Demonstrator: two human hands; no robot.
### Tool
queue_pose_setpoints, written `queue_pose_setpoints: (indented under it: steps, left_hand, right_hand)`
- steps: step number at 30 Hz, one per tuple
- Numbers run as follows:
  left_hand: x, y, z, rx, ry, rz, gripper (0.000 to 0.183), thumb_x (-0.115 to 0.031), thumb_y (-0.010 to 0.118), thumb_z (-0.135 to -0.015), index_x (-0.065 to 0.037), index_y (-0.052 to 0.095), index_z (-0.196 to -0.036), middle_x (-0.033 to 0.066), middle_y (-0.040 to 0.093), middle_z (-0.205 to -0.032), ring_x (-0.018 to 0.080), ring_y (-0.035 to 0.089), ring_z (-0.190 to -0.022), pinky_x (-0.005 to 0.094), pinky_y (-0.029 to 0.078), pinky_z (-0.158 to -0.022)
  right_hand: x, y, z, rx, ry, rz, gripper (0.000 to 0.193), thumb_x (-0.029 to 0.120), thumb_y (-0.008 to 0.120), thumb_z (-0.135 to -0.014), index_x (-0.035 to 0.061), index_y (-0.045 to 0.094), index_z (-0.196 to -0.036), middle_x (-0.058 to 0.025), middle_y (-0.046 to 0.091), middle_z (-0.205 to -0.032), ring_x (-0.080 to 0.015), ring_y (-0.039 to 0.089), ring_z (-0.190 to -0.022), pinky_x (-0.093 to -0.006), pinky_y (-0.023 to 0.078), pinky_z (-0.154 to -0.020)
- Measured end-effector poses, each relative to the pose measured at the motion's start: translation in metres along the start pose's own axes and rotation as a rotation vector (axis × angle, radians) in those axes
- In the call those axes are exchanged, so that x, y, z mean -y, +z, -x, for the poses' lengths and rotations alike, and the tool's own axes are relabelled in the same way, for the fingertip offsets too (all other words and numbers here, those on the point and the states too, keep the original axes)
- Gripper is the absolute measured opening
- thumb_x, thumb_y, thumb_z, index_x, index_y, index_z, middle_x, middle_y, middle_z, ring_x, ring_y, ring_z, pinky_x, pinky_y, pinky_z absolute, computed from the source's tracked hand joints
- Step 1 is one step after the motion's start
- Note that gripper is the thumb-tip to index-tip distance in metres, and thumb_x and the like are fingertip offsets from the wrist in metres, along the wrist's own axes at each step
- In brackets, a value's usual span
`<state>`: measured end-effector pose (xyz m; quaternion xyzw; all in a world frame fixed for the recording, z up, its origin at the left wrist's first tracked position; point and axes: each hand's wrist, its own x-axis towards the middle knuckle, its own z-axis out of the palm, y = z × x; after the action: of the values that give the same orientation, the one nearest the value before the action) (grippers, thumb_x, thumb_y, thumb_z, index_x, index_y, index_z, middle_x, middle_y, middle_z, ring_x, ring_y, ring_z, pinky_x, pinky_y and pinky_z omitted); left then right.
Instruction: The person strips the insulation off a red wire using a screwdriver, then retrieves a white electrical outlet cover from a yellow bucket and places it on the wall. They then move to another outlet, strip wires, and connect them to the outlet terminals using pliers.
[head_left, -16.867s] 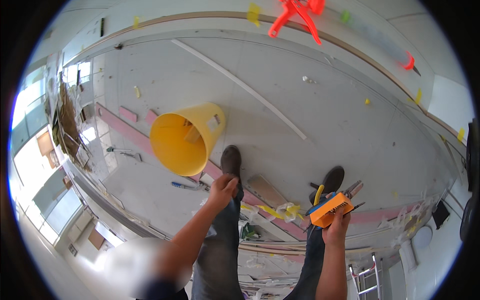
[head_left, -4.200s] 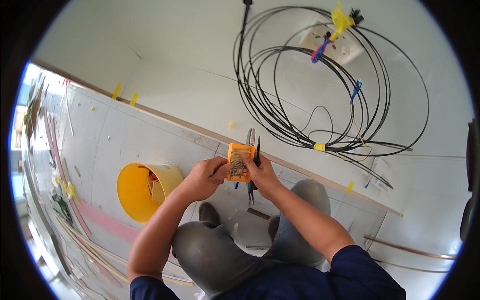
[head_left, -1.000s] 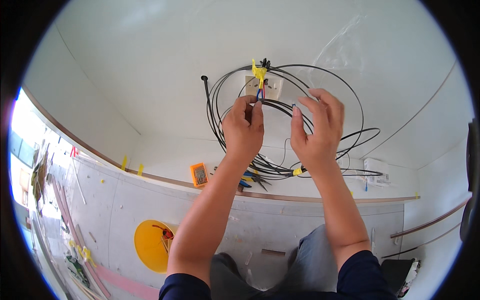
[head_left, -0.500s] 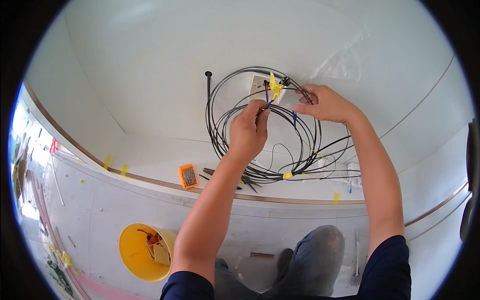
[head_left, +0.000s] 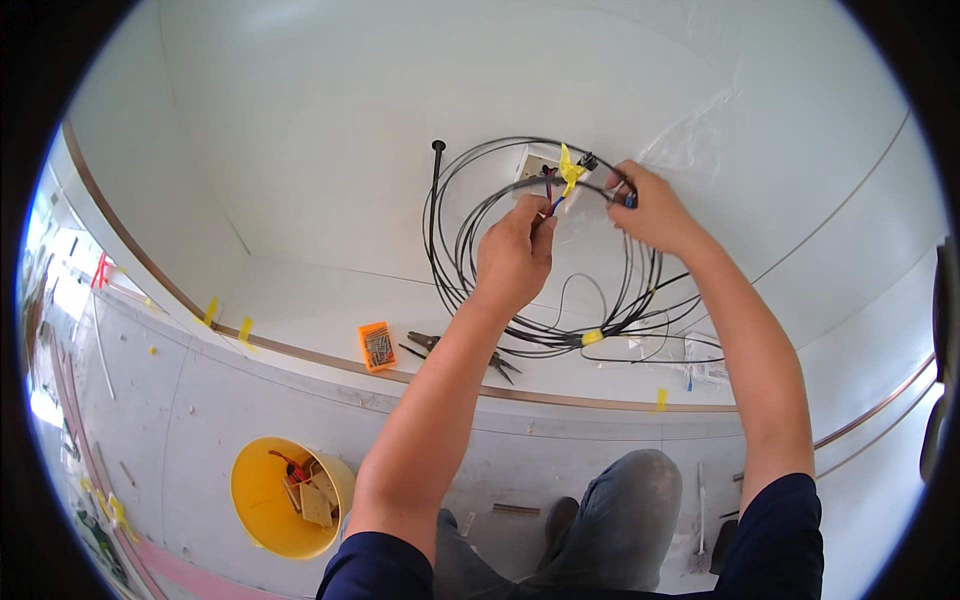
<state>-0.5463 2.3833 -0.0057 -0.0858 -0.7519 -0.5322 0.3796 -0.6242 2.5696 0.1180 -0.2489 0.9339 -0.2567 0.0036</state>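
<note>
Overhead, yellow tape tag point(head_left: 568, 172) between hands

White wall point(head_left: 330, 150), grey floor point(head_left: 200, 400), daylight from the left

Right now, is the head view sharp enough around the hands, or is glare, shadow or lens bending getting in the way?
Head view: left hand and right hand on the black cable coil look sharp; the white wall is evenly lit, without hard shadows; bright glare at the left rim; the skirting strip bends from fisheye distortion.
</note>
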Motion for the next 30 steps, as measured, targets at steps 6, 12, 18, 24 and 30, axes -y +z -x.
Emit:
queue_pose_setpoints:
  steps: [6, 12, 18, 24, 30]
  left_hand:
    - [-0.004, 0.000, 0.004, 0.005, 0.080, -0.176, 0.012, -0.009, 0.062, -0.099, -0.006, 0.059, -0.110, 0.0166, 0.069, -0.087, 0.0396, 0.066, -0.076, 0.0454, 0.051, -0.066]
    - [-0.016, 0.000, 0.003, 0.019, 0.070, -0.355, 0.017, -0.013, 0.066, -0.095, -0.008, 0.062, -0.111, 0.0134, 0.071, -0.083, 0.0361, 0.068, -0.073, 0.0449, 0.053, -0.064]
    - [-0.095, -0.009, 0.007, 0.347, -0.046, -0.708, 0.026, -0.028, 0.064, -0.095, -0.003, 0.068, -0.097, 0.0151, 0.071, -0.077, 0.0337, 0.071, -0.070, 0.0464, 0.055, -0.063]
    - [-0.177, -0.026, 0.033, 0.891, 0.361, -0.216, 0.031, -0.029, 0.062, -0.096, -0.001, 0.067, -0.085, 0.0160, 0.067, -0.070, 0.0381, 0.068, -0.070, 0.0480, 0.053, -0.064]
    - [-0.162, -0.062, 0.007, 0.732, 0.309, -0.118, 0.027, -0.025, 0.071, -0.095, -0.003, 0.071, -0.110, 0.0159, 0.072, -0.076, 0.0356, 0.068, -0.068, 0.0436, 0.052, -0.064]
  right_hand:
    - [0.027, -0.048, -0.004, -0.036, -0.081, -0.051, 0.024, 0.009, 0.067, -0.092, -0.0001, 0.058, -0.113, -0.0063, 0.062, -0.089, -0.0153, 0.063, -0.071, -0.0315, 0.053, -0.067]
    - [0.081, -0.071, 0.044, -0.138, -0.118, 0.051, 0.026, 0.009, 0.059, -0.098, 0.0015, 0.058, -0.123, -0.0094, 0.063, -0.092, -0.0188, 0.060, -0.075, -0.0331, 0.050, -0.072]
    - [0.062, -0.080, 0.092, -0.253, -0.268, 0.288, 0.025, 0.006, 0.057, -0.100, 0.0013, 0.056, -0.124, -0.0151, 0.063, -0.091, -0.0253, 0.060, -0.077, -0.0358, 0.050, -0.077]
    - [-0.027, -0.116, 0.160, -0.208, 0.045, 0.199, 0.021, 0.002, 0.057, -0.099, -0.0018, 0.052, -0.119, -0.0134, 0.063, -0.092, -0.0222, 0.062, -0.077, -0.0354, 0.051, -0.076]
    - [-0.153, -0.106, 0.240, -0.242, 0.336, -0.109, 0.017, -0.002, 0.065, -0.091, 0.0022, 0.055, -0.104, -0.0035, 0.059, -0.084, -0.0125, 0.058, -0.074, -0.0287, 0.049, -0.070]
